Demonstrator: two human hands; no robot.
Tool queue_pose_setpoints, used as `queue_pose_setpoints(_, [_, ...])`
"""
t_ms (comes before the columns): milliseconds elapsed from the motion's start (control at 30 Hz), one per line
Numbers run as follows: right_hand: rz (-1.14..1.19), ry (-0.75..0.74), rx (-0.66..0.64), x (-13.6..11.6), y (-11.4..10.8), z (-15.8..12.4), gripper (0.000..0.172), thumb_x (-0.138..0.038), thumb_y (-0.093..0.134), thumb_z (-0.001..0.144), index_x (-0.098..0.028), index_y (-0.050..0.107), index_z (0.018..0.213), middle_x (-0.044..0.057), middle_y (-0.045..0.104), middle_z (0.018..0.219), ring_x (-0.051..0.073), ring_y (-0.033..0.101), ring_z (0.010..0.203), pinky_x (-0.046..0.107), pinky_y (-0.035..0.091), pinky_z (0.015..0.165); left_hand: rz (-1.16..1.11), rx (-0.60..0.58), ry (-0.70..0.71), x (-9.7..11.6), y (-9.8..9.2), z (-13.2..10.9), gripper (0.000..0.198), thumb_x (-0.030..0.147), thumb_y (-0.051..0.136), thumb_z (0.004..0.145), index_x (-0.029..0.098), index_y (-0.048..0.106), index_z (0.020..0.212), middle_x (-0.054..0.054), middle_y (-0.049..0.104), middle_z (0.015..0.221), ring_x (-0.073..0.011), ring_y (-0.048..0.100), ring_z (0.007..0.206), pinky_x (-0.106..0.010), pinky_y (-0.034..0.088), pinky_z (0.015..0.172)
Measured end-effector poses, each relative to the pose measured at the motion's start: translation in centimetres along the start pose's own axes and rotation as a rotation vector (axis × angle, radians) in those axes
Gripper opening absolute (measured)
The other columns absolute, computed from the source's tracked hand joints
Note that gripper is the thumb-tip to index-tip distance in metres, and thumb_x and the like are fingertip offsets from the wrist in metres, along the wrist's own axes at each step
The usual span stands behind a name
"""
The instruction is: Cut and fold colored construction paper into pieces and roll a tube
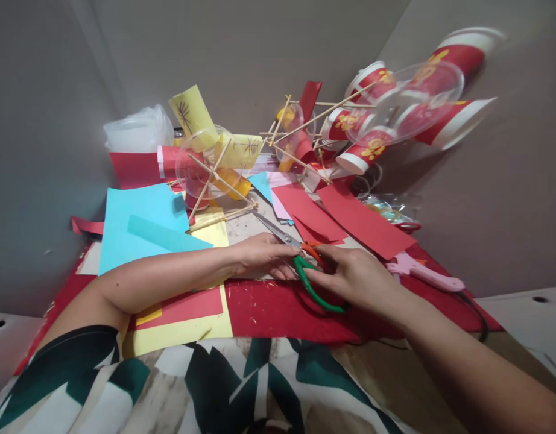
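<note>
A pair of scissors (pixel 313 296) with one green and one orange handle loop is held between my hands over the front of the table. My right hand (pixel 357 274) is closed on the handles. The blades point away to the upper left and look slightly apart. My left hand (pixel 264 253) is closed at the scissors near the pivot, its thumb against them and its fingers curled below. No paper shows between the blades. Just beyond the tips lies a joined frame of wooden sticks (pixel 224 218). Red paper strips (pixel 366 220) lie beyond my right hand.
Blue paper (pixel 142 208) and yellow paper (pixel 183 343) lie on the left of the red cloth (pixel 264 313). Behind stand red paper cups (pixel 366 150) fixed to a clear plastic disc, and yellow paper tubes (pixel 194 114). A pink glue gun (pixel 429 274) rests at right, its black cord trailing.
</note>
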State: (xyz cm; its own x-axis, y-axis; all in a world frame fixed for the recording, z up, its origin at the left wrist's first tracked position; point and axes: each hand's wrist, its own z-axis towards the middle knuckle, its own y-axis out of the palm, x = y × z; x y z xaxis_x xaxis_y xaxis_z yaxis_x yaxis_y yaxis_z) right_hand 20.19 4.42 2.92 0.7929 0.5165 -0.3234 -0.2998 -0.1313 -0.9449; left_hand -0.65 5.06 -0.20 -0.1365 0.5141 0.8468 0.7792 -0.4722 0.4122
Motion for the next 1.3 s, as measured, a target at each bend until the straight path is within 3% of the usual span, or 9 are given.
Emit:
queue_pose_setpoints(133, [0.179,-0.010,0.015,-0.7,-0.4,0.1,0.035,-0.044,0.058,0.081,-0.015,0.071,0.095,0.005,0.069,0.069,0.020,0.059,0.058,0.030,0.042,0.056,0.065,-0.020,0.042,1.0,0.4,-0.7,0.046,0.053,0.080,0.071,0.009,0.073,0.083,-0.007,0.072,0.063,-0.0121,0.067,0.056,-0.022,0.053,0.059])
queue_pose_setpoints(233, [0.361,-0.042,0.047,-1.4,-1.0,0.1,0.033,-0.040,0.061,0.081,-0.016,0.072,0.100,0.005,0.074,0.080,0.020,0.065,0.067,0.029,0.049,0.061,0.168,0.017,0.132,2.0,1.4,-1.6,0.045,0.054,0.075,0.076,0.010,0.072,0.085,-0.006,0.072,0.065,-0.0135,0.068,0.057,-0.025,0.054,0.061])
queue_pose_setpoints(433, [0.681,-0.065,0.075,-2.8,-1.7,0.4,0.040,-0.044,0.070,0.078,-0.016,0.072,0.106,0.008,0.077,0.096,0.026,0.071,0.085,0.034,0.056,0.072,0.202,0.274,0.267,3.5,3.8,-3.9,0.035,0.038,0.055,0.096,0.011,0.069,0.078,-0.001,0.066,0.059,-0.0090,0.060,0.050,-0.022,0.049,0.057])
queue_pose_setpoints(633, [0.898,-0.142,-0.070,-5.1,-1.6,1.0,0.035,-0.043,0.070,0.079,-0.016,0.072,0.101,0.008,0.076,0.094,0.027,0.072,0.091,0.036,0.060,0.073,0.236,0.552,0.231,4.1,5.5,-7.1,0.039,0.036,0.048,0.099,0.014,0.068,0.075,-0.002,0.067,0.064,-0.0101,0.061,0.051,-0.022,0.047,0.053])
queue_pose_setpoints(833, [0.965,-0.328,-0.044,-7.1,-1.2,1.0,0.027,-0.033,0.066,0.085,-0.017,0.073,0.106,0.008,0.077,0.099,0.026,0.074,0.093,0.038,0.062,0.080,0.197,0.717,0.294,3.8,6.5,-10.5,0.039,0.029,0.046,0.100,0.012,0.068,0.071,-0.004,0.070,0.068,-0.0112,0.064,0.053,-0.024,0.054,0.056])
queue_pose_setpoints(967, [0.877,-0.530,0.263,-7.4,-1.0,0.5,0.033,-0.023,0.065,0.087,-0.021,0.068,0.120,0.010,0.073,0.119,0.025,0.071,0.105,0.038,0.062,0.086,0.122,0.852,0.371,3.7,5.5,-13.4,0.035,0.029,0.049,0.098,0.012,0.068,0.075,-0.007,0.071,0.067,-0.0139,0.066,0.055,-0.024,0.054,0.054])
queue_pose_setpoints(1067, [0.749,-0.716,0.418,-6.7,-1.0,0.5,0.028,-0.018,0.063,0.088,-0.022,0.069,0.115,0.011,0.072,0.120,0.025,0.067,0.113,0.039,0.061,0.090,0.151,1.019,0.285,4.2,3.7,-16.5,0.035,0.025,0.047,0.097,0.012,0.064,0.069,-0.005,0.065,0.059,-0.0127,0.059,0.045,-0.024,0.050,0.047])
queue_pose_setpoints(1167, [0.616,-0.722,0.301,-5.6,-0.6,1.2,0.020,-0.020,0.058,0.090,-0.022,0.071,0.106,0.010,0.075,0.108,0.023,0.071,0.100,0.037,0.060,0.087,0.284,1.140,0.110,5.2,1.2,-19.9,0.032,0.027,0.053,0.094,0.014,0.063,0.067,-0.003,0.061,0.054,-0.0114,0.055,0.044,-0.024,0.047,0.047])
queue_pose_setpoints(1300, [0.544,-0.605,0.040,-4.4,0.5,2.8,0.021,-0.029,0.053,0.091,-0.019,0.071,0.097,0.010,0.077,0.097,0.020,0.072,0.082,0.029,0.060,0.065,0.502,1.246,-0.111,6.7,-2.6,-23.2,0.024,0.032,0.065,0.085,0.016,0.064,0.068,-0.002,0.059,0.053,-0.0129,0.054,0.048,-0.027,0.047,0.053])
